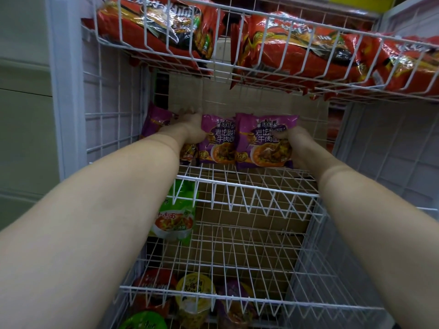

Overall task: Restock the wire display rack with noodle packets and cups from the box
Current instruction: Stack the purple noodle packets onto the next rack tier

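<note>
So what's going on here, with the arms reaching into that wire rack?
A person is stocking a wire display rack with instant noodles. Both hands are on the second shelf: the right hand grips a purple noodle packet, and the left hand holds the purple packet beside it. Red packets fill the top basket, a green packet sits one shelf down, and noodle cups stand at the bottom.

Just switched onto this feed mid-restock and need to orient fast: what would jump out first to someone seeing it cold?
Two bare arms reach into the white wire rack, the left hand and right hand holding purple noodle packets upright on the middle shelf. Above, the top basket is packed with red noodle packets. Below sit a green packet at left and noodle cups on the bottom shelf.
</note>
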{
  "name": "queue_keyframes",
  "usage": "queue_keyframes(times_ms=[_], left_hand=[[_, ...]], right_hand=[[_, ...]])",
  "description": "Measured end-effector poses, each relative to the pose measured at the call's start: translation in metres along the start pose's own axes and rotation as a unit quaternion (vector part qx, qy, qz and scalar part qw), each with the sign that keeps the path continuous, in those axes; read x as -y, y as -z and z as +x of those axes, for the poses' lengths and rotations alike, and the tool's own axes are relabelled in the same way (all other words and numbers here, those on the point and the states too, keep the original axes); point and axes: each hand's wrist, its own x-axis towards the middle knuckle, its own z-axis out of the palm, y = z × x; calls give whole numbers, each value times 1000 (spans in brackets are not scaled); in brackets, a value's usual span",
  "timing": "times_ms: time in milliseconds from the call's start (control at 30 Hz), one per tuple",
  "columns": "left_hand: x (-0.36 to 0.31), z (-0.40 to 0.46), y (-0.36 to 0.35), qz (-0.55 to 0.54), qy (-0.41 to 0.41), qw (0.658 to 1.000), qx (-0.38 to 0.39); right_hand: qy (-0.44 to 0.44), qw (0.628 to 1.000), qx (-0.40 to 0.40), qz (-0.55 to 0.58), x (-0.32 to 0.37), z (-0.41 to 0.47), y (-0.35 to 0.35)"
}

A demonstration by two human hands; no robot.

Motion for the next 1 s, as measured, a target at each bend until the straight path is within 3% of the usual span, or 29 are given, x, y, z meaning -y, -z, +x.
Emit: queue_keyframes(times_ms=[67, 167, 233, 333, 600, 700, 767, 900, 1000], left_hand=[[2, 2, -1, 4, 1, 1000, 11], [-2, 1, 1, -6, -12, 999, -41], [-9, 2, 3, -68, -28, 995, -72], [-18, 2, 2, -150, -34, 985, -76], [-19, 2, 4, -248, 20, 966, -65], [-22, 3, 6, -294, 39, 949, -107], [-25, 2, 8, -273, 32, 953, -127], [-23, -1, 4, -225, 11, 970, -93], [-18, 1, 5, -154, 14, 975, -157]], right_hand=[[16, 999, 18, 24, 2, -11, -3], [25, 998, 36, 53, 28, -77, -30], [23, 997, 53, 59, 33, -89, -38], [21, 996, 76, 39, 32, -88, -43], [14, 992, 123, -29, 31, -89, -43], [13, 992, 124, -34, 29, -93, -42], [19, 992, 119, -38, 29, -96, -40], [23, 992, 114, -54, 30, -98, -44], [59, 985, 84, -137, 32, -104, -47]])
